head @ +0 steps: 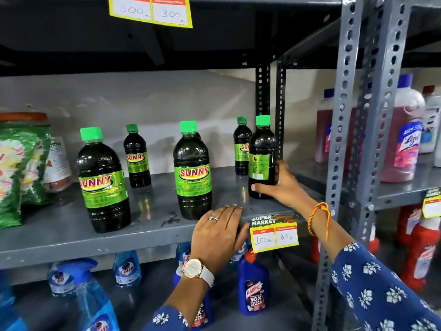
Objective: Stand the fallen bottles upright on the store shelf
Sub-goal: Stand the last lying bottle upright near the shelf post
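Several dark bottles with green caps and green SUNNY labels stand upright on the grey shelf [71,232]. Two large ones stand at the front: one on the left [102,180] and one in the middle [192,173]. Two small ones stand at the back [137,156] [241,146]. My right hand [281,185] grips the lower part of a small bottle [262,151] at the shelf's right end; it stands upright with its back label facing me. My left hand [218,232] lies flat on the shelf's front edge, fingers together, holding nothing.
A green detergent bag [19,170] and a jar stand at the shelf's left. A price tag [274,232] hangs on the front edge. Grey slotted uprights [338,139] rise on the right, with pink cleaner bottles [403,139] beyond. Blue spray bottles [93,297] fill the shelf below.
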`<state>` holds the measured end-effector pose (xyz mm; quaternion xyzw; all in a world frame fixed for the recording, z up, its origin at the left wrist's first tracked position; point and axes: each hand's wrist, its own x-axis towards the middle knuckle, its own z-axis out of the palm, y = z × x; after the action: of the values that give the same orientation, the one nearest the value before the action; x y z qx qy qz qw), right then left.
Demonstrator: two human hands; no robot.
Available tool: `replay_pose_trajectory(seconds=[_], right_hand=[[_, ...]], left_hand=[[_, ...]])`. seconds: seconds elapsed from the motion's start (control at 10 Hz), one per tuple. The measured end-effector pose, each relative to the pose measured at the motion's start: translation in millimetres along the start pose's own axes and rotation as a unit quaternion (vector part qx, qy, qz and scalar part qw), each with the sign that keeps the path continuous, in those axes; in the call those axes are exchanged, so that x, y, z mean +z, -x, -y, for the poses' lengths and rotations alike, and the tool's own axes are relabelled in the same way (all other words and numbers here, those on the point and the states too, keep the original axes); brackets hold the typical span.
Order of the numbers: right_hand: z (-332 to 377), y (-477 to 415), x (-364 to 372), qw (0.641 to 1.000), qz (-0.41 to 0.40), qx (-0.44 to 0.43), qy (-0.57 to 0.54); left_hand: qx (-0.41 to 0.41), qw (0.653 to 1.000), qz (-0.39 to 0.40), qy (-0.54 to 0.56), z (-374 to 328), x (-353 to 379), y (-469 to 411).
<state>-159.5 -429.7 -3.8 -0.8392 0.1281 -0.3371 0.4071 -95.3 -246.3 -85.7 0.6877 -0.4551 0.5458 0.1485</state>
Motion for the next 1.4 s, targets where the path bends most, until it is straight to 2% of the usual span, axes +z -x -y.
replay_pose_trajectory(seconds=[0.1,0.3,0.5,0.7,0.9,1.0,1.3,1.4], right_hand=[[-2.2,-2.5,2.3,0.999,0.034,-0.008,-0.016],[-3.9,-3.0,1.5,1.000,-0.008,0.007,-0.002],[-6.4,-7.0,1.0,0.998,0.025,0.020,-0.056],[-8.2,-8.2,0.4,0.999,0.012,0.026,-0.042],[-7.2,-8.9,-0.4,0.995,0.046,0.048,-0.079],[-6.0,-9.7,0.7,0.997,0.030,0.044,-0.049],[-4.5,-8.7,-2.3,0.990,0.070,0.045,-0.113],[-7.2,-10.2,0.8,0.997,0.039,0.048,-0.049]], left_hand=[[-0.004,1.000,0.011,0.003,0.0,0.3,0.7],[-0.008,1.000,0.004,0.004,-1.8,-0.8,-1.1],[-0.018,1.000,0.003,0.009,-4.0,-0.6,-0.3],[-0.018,1.000,-0.010,-0.001,-3.8,-0.8,-2.1],[-0.024,1.000,-0.011,0.003,-4.7,-1.1,-1.0],[-0.020,1.000,-0.016,-0.001,-4.4,-1.8,-1.8],[-0.019,1.000,-0.012,-0.004,-4.6,-2.7,-1.9],[-0.024,1.000,-0.008,-0.006,-5.0,-1.8,-1.1]])
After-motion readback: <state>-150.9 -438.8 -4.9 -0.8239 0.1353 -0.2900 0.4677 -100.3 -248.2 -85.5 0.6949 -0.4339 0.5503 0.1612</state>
